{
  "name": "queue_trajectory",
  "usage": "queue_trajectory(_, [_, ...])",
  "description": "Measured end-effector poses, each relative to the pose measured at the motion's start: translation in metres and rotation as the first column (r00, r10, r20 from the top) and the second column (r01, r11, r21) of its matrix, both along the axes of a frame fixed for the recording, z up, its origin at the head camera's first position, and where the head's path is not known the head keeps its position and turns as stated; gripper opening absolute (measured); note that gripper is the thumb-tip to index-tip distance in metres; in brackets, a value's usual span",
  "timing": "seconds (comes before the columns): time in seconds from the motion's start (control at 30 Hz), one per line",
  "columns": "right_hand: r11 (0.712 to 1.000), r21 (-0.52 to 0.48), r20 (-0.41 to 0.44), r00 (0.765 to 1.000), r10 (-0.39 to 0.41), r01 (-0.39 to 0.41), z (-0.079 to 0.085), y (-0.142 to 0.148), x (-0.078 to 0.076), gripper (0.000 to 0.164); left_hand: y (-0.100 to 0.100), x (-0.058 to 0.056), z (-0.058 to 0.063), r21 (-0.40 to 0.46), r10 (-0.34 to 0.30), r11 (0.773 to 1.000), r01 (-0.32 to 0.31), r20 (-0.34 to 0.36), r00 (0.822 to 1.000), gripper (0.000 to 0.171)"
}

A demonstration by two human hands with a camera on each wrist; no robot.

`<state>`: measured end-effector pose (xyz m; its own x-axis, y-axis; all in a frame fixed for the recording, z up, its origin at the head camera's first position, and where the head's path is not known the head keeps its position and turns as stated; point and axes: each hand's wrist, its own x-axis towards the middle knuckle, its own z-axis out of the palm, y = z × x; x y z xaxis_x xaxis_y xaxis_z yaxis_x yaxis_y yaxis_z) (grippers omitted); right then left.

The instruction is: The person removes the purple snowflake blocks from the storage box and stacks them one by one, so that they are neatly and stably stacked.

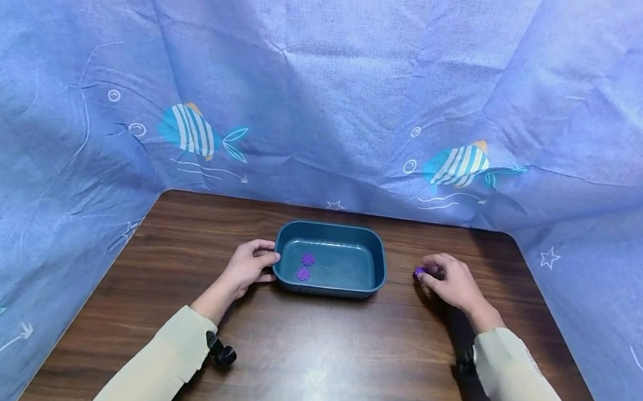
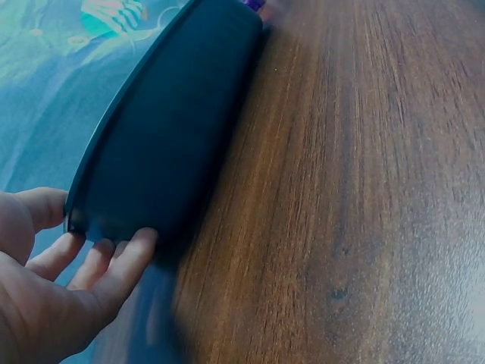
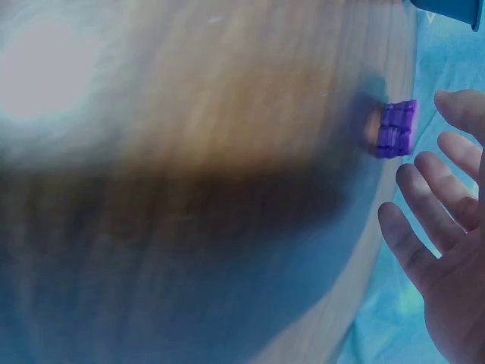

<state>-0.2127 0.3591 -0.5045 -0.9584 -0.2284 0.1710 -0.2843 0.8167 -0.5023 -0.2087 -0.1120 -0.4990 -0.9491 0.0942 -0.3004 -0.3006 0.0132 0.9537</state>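
At the short left end of a dark teal plastic bin (image 1: 348,265), my left hand (image 1: 245,265) holds the rim, thumb on top and other fingers against the outer wall. The same grip shows in the left wrist view, where the bin (image 2: 163,121) fills the upper left. Two purple notched discs (image 1: 303,274) lie in the bin's left part. To the right of it, my right hand (image 1: 449,281) is over a small purple piece (image 1: 418,273) on the table. Seen from the right wrist, that piece, ridged like stacked discs (image 3: 396,129), stands just beyond loosely spread fingertips, with a gap between.
The brown wood-grain table (image 1: 306,354) runs back to a blue fabric curtain (image 1: 337,99) printed with fish, which also hangs at both sides. A black wrist device (image 1: 221,351) sticks out from the left sleeve. Light glares on the table's front middle.
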Motion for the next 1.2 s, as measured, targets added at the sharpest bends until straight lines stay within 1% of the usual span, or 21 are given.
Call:
queue_trajectory(0.1, [1.000, -0.009, -0.037, 0.999, 0.016, -0.016, 0.005, -0.005, -0.004, 0.034, 0.001, 0.001, 0.002, -0.013, 0.007, 1.000, -0.007, -0.009, 1.000, 0.037])
queue_trajectory(0.27, [0.999, -0.005, -0.071, 0.996, 0.049, -0.050, 0.017, -0.017, -0.011, 0.035, 0.003, 0.001, 0.004, -0.023, 0.023, 0.999, -0.024, -0.010, 1.000, 0.037])
queue_trajectory(0.53, [0.991, 0.002, -0.063, 0.989, 0.132, -0.132, 0.036, -0.042, -0.019, 0.033, 0.003, 0.002, 0.005, -0.024, 0.021, 0.999, -0.021, -0.008, 1.000, 0.038])
queue_trajectory(0.67, [0.985, -0.002, -0.075, 0.983, 0.169, -0.170, 0.039, -0.057, -0.024, 0.033, 0.003, 0.003, 0.007, -0.036, 0.021, 0.999, -0.021, -0.001, 1.000, 0.038])
queue_trajectory(0.8, [0.979, -0.011, -0.089, 0.975, 0.203, -0.205, 0.041, -0.074, -0.029, 0.034, 0.001, 0.002, 0.004, -0.047, 0.023, 0.999, -0.024, -0.011, 1.000, 0.039])
queue_trajectory(0.97, [0.971, -0.020, -0.088, 0.967, 0.238, -0.240, 0.043, -0.097, -0.032, 0.032, 0.001, 0.002, 0.003, -0.037, 0.025, 0.999, -0.026, -0.028, 0.999, 0.044])
queue_trajectory(1.2, [0.954, -0.025, -0.110, 0.949, 0.295, -0.300, 0.044, -0.122, -0.035, 0.031, 0.001, 0.003, 0.004, -0.036, 0.024, 0.999, -0.026, -0.051, 0.998, 0.050])
